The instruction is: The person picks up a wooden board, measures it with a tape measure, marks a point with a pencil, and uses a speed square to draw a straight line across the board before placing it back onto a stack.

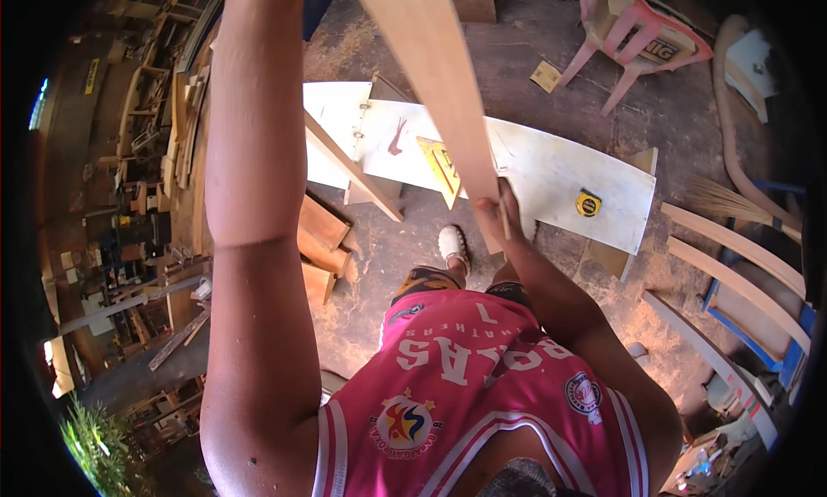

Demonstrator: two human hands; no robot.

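Note:
My left arm stretches to the top edge, where its hand is cut off from view. My right hand [504, 208] is closed on the lower end of a long, flat wooden board [439, 75], which runs up out of the top edge; a thin stick or edge shows at my fingers. Below the board lies a long white panel [568, 195] on supports. On it are a yellow triangular square [437, 165], a dark reddish tool [397, 139] and a yellow tape measure [588, 202]. A narrow plank [345, 161] leans across the panel's left part.
A pink plastic chair [629, 45] holds a box at the upper right. Wooden boards [323, 247] lie left of my feet; long strips [732, 256] rest at right beside a broom [724, 200] and a hose [732, 135]. Stacked lumber [181, 127] lines the left side.

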